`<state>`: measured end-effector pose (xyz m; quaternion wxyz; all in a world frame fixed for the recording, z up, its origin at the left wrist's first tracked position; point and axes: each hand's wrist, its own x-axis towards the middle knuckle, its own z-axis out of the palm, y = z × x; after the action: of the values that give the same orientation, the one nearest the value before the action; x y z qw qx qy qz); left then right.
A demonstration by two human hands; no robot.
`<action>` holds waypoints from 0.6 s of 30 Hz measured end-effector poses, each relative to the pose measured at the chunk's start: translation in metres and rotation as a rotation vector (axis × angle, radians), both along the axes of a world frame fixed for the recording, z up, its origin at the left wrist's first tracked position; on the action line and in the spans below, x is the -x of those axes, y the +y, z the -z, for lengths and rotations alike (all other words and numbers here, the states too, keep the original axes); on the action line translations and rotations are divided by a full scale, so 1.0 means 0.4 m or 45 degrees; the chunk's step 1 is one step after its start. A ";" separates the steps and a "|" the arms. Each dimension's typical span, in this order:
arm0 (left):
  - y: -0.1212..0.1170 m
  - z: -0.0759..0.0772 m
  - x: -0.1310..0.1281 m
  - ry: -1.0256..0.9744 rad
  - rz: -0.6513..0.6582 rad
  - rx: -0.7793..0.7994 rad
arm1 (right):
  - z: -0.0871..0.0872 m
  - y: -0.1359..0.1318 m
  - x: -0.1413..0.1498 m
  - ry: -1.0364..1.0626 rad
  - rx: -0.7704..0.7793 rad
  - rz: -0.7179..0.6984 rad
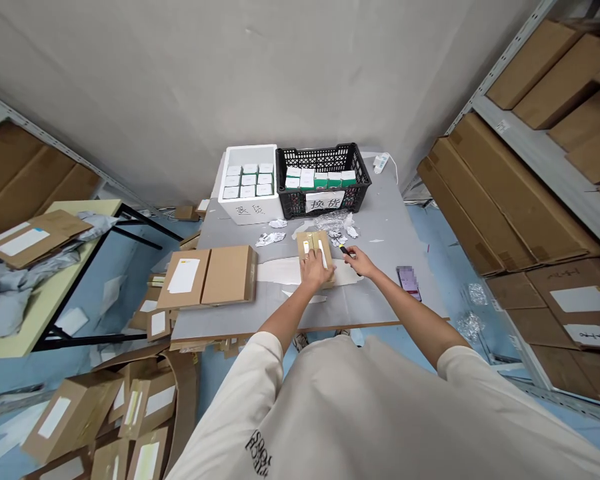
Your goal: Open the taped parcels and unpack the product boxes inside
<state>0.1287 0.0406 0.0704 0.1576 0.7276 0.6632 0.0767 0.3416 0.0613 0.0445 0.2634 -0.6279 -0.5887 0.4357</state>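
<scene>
A small cardboard box (306, 237) with white labels and tape lies on the grey table, partly hidden under my left hand (316, 269). That hand is closed over the box's near part, its fingers on the top and the thumb by the right edge. My right hand (361, 262) grips a black utility knife (346, 251) with a yellow tip end, pointing toward the box from the right. Between knife and box there is a gap. Crumpled white paper (351, 227) and clear plastic wrap (327, 221) lie just beyond the box.
Behind stand a white foam box (250, 212) and a black crate (363, 190), both holding white-and-green cartons. Two brown boxes (229, 275) sit left, a phone (409, 283) right. Shelves of cartons (510, 193) flank the right; a side table (35, 320) and piled boxes (145, 400) are left.
</scene>
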 end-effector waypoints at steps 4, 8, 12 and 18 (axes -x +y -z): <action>-0.015 -0.007 -0.011 0.081 0.055 0.065 | -0.007 0.004 -0.001 0.078 0.008 0.061; -0.015 -0.016 0.029 0.154 0.273 0.181 | -0.005 0.011 0.002 0.204 0.036 0.168; -0.010 -0.014 0.100 0.147 0.584 0.198 | 0.000 0.005 0.027 0.360 0.009 0.212; -0.016 -0.008 0.158 0.156 0.648 0.077 | 0.011 -0.065 0.077 0.507 0.232 0.159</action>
<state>0.0657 0.0340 0.0738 0.1532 0.8692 0.4692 -0.0295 0.3110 0.0354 0.0403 0.3430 -0.5860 -0.4432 0.5852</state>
